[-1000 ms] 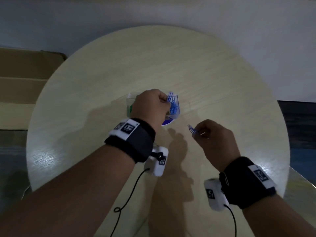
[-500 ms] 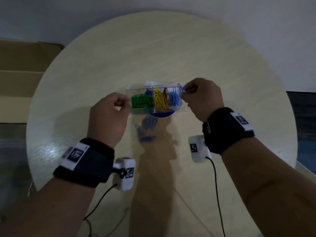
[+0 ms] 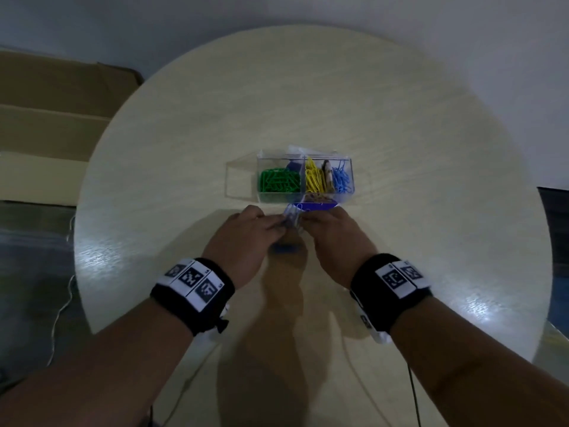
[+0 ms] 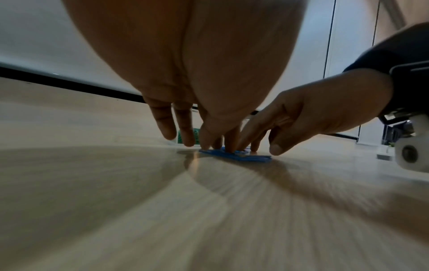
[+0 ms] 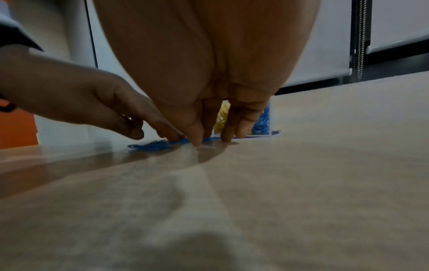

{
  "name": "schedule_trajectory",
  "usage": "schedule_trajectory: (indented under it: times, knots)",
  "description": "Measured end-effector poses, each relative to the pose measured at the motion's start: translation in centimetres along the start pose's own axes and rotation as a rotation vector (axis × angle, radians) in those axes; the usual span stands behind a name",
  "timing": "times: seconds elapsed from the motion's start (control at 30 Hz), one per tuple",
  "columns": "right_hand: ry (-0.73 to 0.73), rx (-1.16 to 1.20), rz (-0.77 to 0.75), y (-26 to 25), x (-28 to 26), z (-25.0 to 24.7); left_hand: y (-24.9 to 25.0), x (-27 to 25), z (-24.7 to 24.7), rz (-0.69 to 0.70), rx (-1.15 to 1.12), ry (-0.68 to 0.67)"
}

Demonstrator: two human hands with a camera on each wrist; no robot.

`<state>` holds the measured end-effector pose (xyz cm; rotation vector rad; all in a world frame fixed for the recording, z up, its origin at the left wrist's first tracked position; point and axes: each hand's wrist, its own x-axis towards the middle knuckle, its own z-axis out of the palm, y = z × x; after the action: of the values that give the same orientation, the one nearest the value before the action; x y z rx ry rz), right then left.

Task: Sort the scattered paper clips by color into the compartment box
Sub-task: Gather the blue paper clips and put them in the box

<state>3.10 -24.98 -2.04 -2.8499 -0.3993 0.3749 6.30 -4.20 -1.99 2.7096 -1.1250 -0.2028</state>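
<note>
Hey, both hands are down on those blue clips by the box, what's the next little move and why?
Probably pinch up the blue clips and lift them to the box's right-hand compartment, where blue clips already sit. Left hand and right hand fingertips touch the pile flat on the table; nothing looks lifted yet.

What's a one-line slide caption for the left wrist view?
Both hands, left hand and right hand, press fingertips onto blue paper clips on the table.

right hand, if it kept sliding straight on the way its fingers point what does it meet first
Probably the near wall of the clear plastic compartment box, just beyond the right hand, by the yellow paper clips. Depth is hard to judge.
</note>
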Motion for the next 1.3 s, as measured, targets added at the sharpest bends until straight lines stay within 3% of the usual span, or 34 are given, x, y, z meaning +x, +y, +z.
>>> schedule_trajectory:
  times: [0.1,0.2,0.3,0.43,0.53,0.67,0.87,0.97,1.07,1.17,1.3]
  knots:
    - [0.018,-0.016,0.060,0.3,-0.9,0.2,-0.5,-0.3,0.0,-0.021,-0.038,0.007]
    - [0.071,0.103,0.202,0.6,-2.1,-0.3,-0.9,-0.9,0.3,-0.135,-0.075,0.019]
    - [0.016,0.127,0.276,0.6,-2.3,-1.1,-1.3,-1.2,0.2,-0.189,-0.090,0.018]
    - [0.005,0.100,0.249,-0.2,-1.3,-1.9,-1.8,-1.7,-0.4,-0.213,-0.058,0.033]
    - [0.111,0.067,0.085,-1.5,0.6,-2.5,-2.1,-1.9,-0.6,-0.143,-0.035,0.029]
    - [-0.005,-0.056,0.004,-2.0,3.0,-1.9,-2.2,-1.1,-0.7,-0.079,-0.097,-0.018]
    - [-0.013,-0.019,0.190,-0.4,0.5,-1.5,-2.6,-1.3,-1.3,-0.238,-0.276,-0.031]
    - [0.017,0.105,0.281,-0.5,-0.4,-1.7,-2.9,-2.1,-1.9,-0.336,-0.369,0.064]
    - [0.135,0.239,0.383,-0.8,-0.9,-1.8,-3.2,-3.2,-2.5,-0.425,-0.341,0.158]
    - [0.185,0.273,0.506,-0.5,-1.2,-1.7,-3.1,-4.4,-2.3,-0.467,-0.190,0.092]
    - [0.058,0.264,0.599,-0.9,-1.4,-1.3,-2.3,-4.9,-1.3,-0.441,-0.120,-0.001]
